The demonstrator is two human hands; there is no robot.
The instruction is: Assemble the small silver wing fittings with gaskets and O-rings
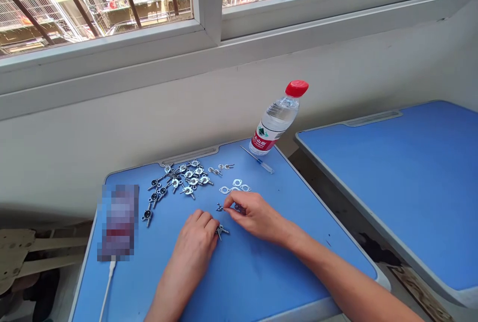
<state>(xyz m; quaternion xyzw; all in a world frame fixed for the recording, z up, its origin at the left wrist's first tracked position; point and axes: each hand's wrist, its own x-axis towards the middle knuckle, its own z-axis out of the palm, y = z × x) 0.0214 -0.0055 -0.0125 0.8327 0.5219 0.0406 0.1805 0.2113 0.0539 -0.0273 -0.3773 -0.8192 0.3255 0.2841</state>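
Observation:
My left hand (197,235) rests on the desk, its fingers closed on a small metal fitting (223,231) with a flange and a stem, partly hidden under the fingertips. Just beyond it lie a few tiny screws (219,207). My right hand (257,215) is beside them, thumb and forefinger pinched together at the screws' edge; whatever sits between the tips is too small to name. Something greyish shows under its curled fingers. Behind the right hand are several flat oval plates (236,182) with holes. A cluster of similar metal fittings (192,181) spreads across the far left.
A blue-topped desk (298,257) carries everything. A red-capped water bottle (274,123) stands at its far corner beside a thin blue-handled screwdriver (263,163). At left lies a blurred-out object (118,222) with a white cable (107,287). Another blue desk (411,172) stands right, across a gap.

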